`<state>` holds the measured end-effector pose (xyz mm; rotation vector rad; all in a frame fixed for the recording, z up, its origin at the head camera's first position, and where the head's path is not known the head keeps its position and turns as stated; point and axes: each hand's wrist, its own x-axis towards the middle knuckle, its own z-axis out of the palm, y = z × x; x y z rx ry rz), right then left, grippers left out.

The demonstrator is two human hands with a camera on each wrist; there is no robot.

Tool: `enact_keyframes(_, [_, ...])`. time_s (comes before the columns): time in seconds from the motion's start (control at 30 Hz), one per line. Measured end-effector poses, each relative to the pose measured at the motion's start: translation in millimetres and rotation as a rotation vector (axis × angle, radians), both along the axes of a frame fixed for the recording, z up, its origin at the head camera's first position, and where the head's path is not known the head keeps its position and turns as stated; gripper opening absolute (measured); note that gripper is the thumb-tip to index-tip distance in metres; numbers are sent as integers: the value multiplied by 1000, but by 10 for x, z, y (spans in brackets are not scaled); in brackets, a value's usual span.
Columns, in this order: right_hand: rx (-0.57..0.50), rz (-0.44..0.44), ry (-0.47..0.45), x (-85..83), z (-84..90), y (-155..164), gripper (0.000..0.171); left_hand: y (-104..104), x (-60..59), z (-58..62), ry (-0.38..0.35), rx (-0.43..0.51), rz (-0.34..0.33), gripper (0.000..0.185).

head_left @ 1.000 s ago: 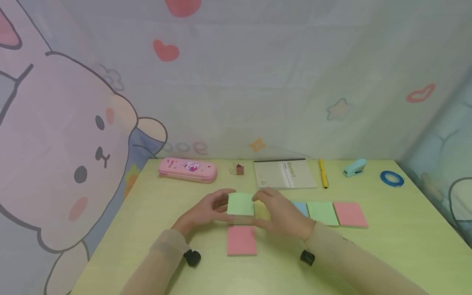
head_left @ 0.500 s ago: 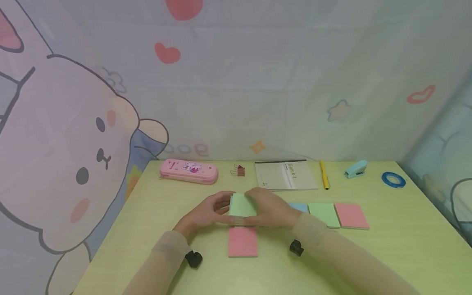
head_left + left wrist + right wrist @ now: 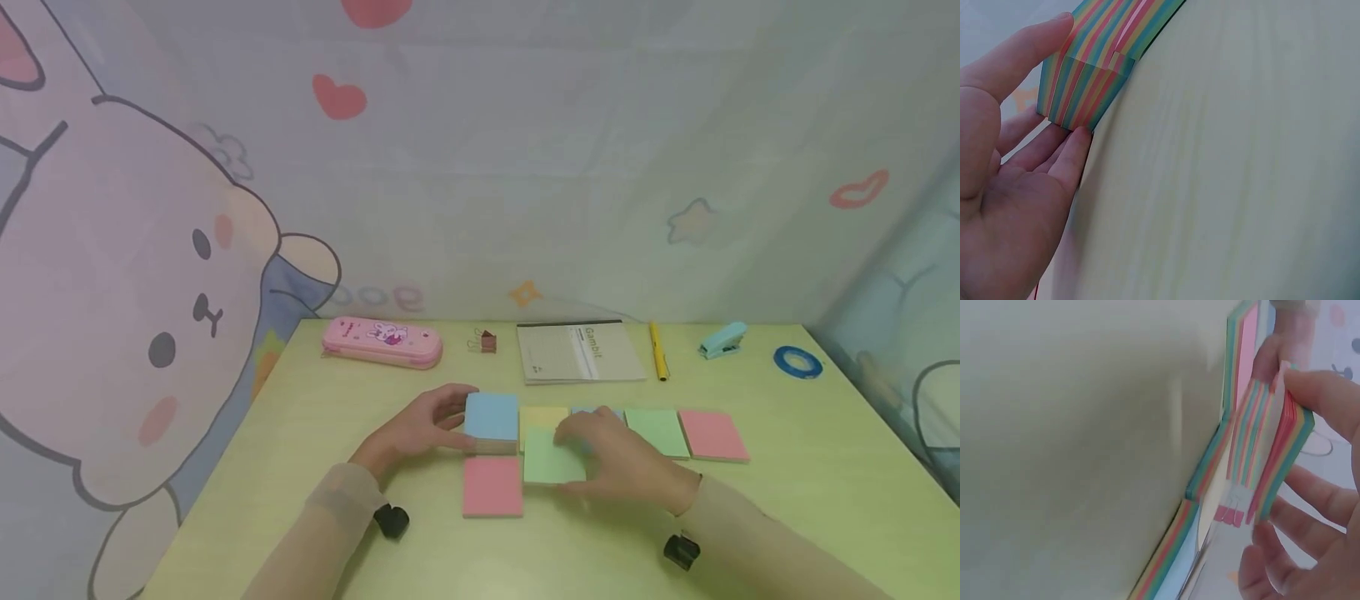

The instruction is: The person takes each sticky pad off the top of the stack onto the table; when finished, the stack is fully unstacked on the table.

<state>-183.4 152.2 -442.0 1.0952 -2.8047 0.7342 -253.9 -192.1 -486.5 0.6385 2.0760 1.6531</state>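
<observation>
Left hand (image 3: 416, 425) pinches blue-topped stack (image 3: 491, 417) at its left end, thumb near, fingers far, likely for holding layers square. Right hand (image 3: 626, 462) pinches green-topped pad (image 3: 551, 460) by near and far edges, probably so its bulk spans the grip; pad is right of stack, seems lifted, hard to confirm. Pink pad (image 3: 492, 487) lies on stack's near side.

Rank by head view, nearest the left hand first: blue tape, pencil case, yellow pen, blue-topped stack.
1. Blue-topped stack, held by the left hand.
2. Pencil case, back left.
3. Yellow pen, back right.
4. Blue tape, far right.
</observation>
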Motion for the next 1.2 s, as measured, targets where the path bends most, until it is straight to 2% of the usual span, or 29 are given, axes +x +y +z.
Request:
enact_keyframes(0.17, [34,44,-65,210,-32,74,41,-1,-1,8,-3,-12,6,83])
enact_keyframes(0.37, [75,95,-67,302,-122,111,37,0,7,19,-7,-11,12,83])
enact_keyframes(0.8, [40,48,-73,280,-183,15,34,3,3,13,4,-16,4,82])
enact_keyframes(1.2, [45,25,-65,253,-172,-30,35,-2,0,21,1,-13,1,82])
